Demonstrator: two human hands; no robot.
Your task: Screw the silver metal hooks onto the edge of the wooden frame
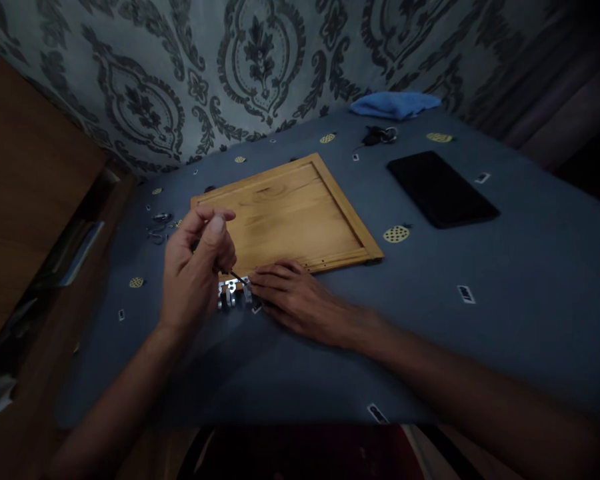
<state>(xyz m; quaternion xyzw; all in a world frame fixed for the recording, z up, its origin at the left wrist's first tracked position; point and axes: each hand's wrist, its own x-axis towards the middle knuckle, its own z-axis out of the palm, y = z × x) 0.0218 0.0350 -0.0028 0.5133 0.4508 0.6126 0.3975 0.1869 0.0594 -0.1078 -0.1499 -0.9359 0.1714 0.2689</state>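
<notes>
My left hand is closed around a screwdriver whose handle is mostly hidden in the palm. Its thin dark shaft slants down to the right, towards a shiny metal hinge-like fitting at the near edge of a framed wooden panel. My right hand lies over that same edge with its fingers stretched out, the fingertips touching beside the fitting. Its thumb is hard to make out. The panel lies flat, and small dark holes run along its near rail.
A black tablet-like slab lies at the right. Behind it are keys on a ring and a folded blue cloth. Small metal pieces lie left of the panel. A wooden cabinet borders the left side, a patterned curtain the back.
</notes>
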